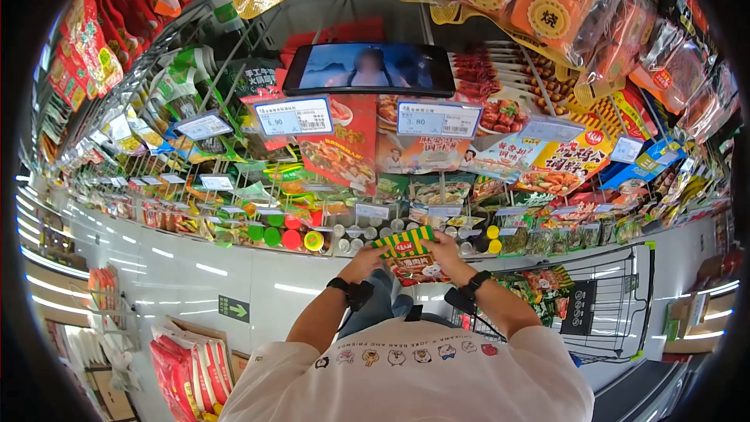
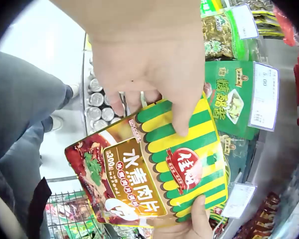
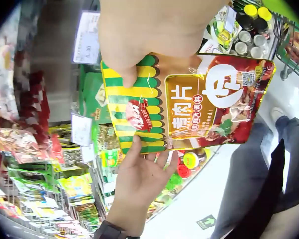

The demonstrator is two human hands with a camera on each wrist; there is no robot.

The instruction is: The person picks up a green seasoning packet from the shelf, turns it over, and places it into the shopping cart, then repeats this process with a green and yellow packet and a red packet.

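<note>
Both hands hold a seasoning packet in front of the person's body, one at each side edge. The packet has green and yellow stripes, a red oval logo and a picture of a meat dish; its printed front shows in both wrist views. The left hand pinches one edge, its thumb lying over the stripes in the left wrist view while the other fingers go behind. On the opposite edge, the right hand grips with its thumb on the striped part. A black strap circles each wrist.
Shelves of hanging packets with price tags rise ahead. A phone playing a video lies across the upper shelf. Jars and bottles line the lowest shelf. At right stands a shopping cart with packets inside; red sacks stand at left.
</note>
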